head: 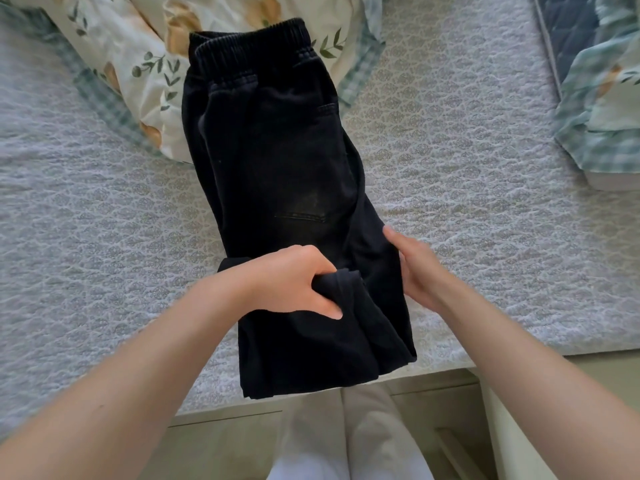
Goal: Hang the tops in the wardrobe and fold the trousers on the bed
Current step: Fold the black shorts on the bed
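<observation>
Left hand (294,282) comes in from the lower left and grasps the black trousers (277,150) near their lower part. Its fingers are curled over a bunched fold of the dark cloth, with the thumb (332,311) pressed against the fabric just under that fold.

Left of the trousers spreads the pale textured bed cover (104,220). Up and to the left of them lies a floral pillow (121,81) with a checked blue-green border.

The trousers themselves lie lengthwise on the bed, folded leg over leg. Their ribbed elastic waistband (249,39) is at the far end and rests on the pillow's edge. A back pocket seam shows about halfway down them. Their near end reaches the near edge of the bed and hangs a little over it.

At the trousers' right edge, about level with the left hand, the right hand (415,268) touches the cloth. One digit is stretched along that edge. The hand is blurred, so I cannot tell whether it grips the fabric or only lies against it.

Well to the right of the trousers, at the far side of the cover, sits more checked and floral bedding (602,98).

Below their near end, past the bed's edge, the person's pale-clad legs (346,438) show.
</observation>
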`<state>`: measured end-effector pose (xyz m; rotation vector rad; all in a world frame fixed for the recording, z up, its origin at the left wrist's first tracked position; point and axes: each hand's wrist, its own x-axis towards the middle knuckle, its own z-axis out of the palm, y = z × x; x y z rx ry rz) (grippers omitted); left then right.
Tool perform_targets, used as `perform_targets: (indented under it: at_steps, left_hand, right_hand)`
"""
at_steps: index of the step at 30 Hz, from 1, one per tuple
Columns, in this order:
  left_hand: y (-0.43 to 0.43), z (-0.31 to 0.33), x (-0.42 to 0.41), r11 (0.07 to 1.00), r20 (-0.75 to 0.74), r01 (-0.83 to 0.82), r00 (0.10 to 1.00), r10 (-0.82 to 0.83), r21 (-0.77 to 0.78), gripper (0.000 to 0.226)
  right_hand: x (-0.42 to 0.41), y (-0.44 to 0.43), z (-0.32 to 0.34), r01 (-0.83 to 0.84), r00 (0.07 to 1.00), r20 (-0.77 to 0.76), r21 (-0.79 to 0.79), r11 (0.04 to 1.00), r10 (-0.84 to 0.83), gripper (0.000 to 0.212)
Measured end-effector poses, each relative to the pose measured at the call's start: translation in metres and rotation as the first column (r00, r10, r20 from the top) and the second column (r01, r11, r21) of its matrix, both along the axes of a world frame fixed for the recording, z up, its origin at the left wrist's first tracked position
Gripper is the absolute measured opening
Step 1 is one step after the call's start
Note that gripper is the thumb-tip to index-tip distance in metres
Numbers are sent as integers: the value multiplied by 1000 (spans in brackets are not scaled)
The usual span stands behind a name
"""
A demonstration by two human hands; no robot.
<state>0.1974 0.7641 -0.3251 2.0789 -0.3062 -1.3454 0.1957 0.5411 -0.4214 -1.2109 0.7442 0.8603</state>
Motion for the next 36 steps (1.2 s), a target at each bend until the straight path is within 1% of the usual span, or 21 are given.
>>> perform_targets:
  at_steps: [2,4,5,8,9,10,12,14,16,17,18,20,23,25,27,28,30,32,33,35,36]
  left_hand:
    - [0,1,-1,1000,-13,4,1000,-4,-3,21]
    - [3,1,-1,1000,-18,-7,1000,7,-15,21]
    - [5,0,-1,1000,-20,-19,1000,19,-21,21]
    - [10,-4,0,999,-14,-49,999,48,-22,23]
    - [11,-6,0,998,-8,-56,998,56,-22,23]
    - [11,-8,1,997,-2,-66,998,66,-29,23]
    - [11,-13,3,991,36,-118,992,121,-65,20]
    - [10,-17,7,978,97,-186,976,195,-97,26]
    - [9,-23,12,967,136,-230,960,243,-107,26]
    - [8,-26,15,966,143,-234,958,249,-111,21]
    - [6,-29,17,967,147,-227,959,242,-115,18]
    - [-1,-36,24,968,162,-218,958,237,-127,18]
    - [-15,-54,37,958,210,-260,936,282,-124,22]
    - [-22,-75,44,945,253,-318,911,326,-74,20]
    - [-28,-95,46,936,306,-352,891,336,-4,22]
    - [-31,-102,46,936,336,-350,886,321,28,24]
    - [-35,-108,41,941,429,-330,862,269,72,29]
    - [-31,-110,32,940,571,-335,784,244,58,37]
    - [-25,-108,26,938,652,-344,720,239,35,40]
    - [-2,-104,9,941,799,-334,553,236,-47,38]
    - [13,-103,-2,952,859,-294,464,217,-82,35]
  right_hand:
    - [9,-1,-3,-57,998,-1,-99,993,57,38]
    - [15,0,-6,-157,983,39,-329,931,180,37]
    - [16,1,-7,-203,965,56,-462,863,257,34]
    - [13,10,-3,-251,840,100,-800,545,533,26]
    - [8,14,1,-214,790,145,-846,489,596,24]
    - [2,18,5,-182,746,191,-862,472,637,23]
    - [-7,23,9,-178,688,256,-847,500,679,27]
    - [-11,22,11,-207,664,300,-806,555,684,28]
    - [-10,17,17,-241,696,369,-688,684,616,25]
    - [-8,15,22,-284,738,376,-580,764,560,33]
    - [-7,12,25,-347,776,349,-459,818,525,44]
    - [-5,9,23,-461,820,240,-265,847,521,67]
    - [1,7,9,-479,875,43,-77,874,483,102]
    - [6,6,2,-386,922,-30,-12,922,386,95]
    - [10,4,1,-352,936,-57,-113,929,347,72]
    - [11,3,0,-391,919,-32,-221,894,394,55]
    - [8,-2,-5,-484,820,34,-491,725,571,33]
    - [5,-9,-8,-457,661,118,-721,521,741,38]
    - [4,-11,-6,-382,547,163,-824,418,821,42]
    - [6,-14,-1,-164,219,222,-951,260,950,48]
    - [9,-15,1,-81,8,202,-976,202,979,51]
